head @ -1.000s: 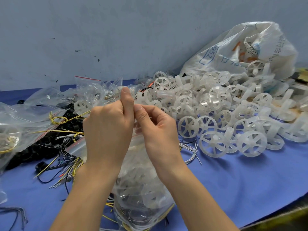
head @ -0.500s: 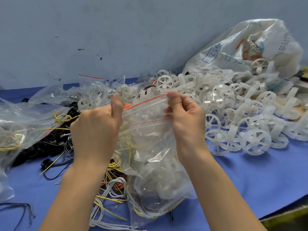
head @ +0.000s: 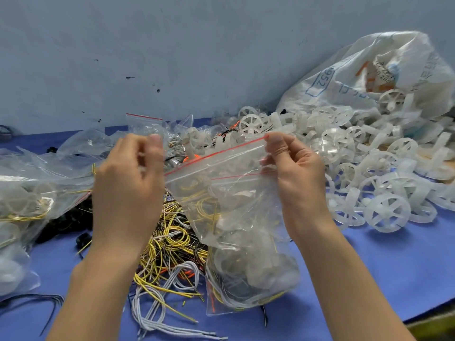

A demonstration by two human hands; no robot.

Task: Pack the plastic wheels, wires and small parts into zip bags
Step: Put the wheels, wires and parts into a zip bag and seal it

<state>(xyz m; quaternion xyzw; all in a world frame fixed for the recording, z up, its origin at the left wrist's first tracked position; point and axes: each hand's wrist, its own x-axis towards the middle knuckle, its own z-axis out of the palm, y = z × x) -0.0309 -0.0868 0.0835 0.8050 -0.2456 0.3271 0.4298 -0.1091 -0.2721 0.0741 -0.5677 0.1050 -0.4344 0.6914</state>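
Observation:
A clear zip bag (head: 236,193) with a red zip line hangs between my hands above the table, its right end higher than its left. White plastic wheels and coiled wires fill its lower half (head: 251,264). My right hand (head: 298,175) pinches the bag's top right corner between thumb and fingers. My left hand (head: 128,185) is blurred, with curled fingers at the bag's top left end, and appears to grip it. Loose yellow, white and black wires (head: 172,244) lie under the bag.
A heap of white spoked wheels (head: 384,168) spills from a big white plastic sack (head: 369,70) at the right. Filled zip bags (head: 27,200) and small black parts (head: 69,217) lie at the left. Empty zip bags (head: 145,126) stand by the wall. The blue table's edge (head: 418,318) runs at lower right.
My hands were together at the middle of the bag's top. They have slid apart to its two ends, and the bag has lifted, showing the wires under it.

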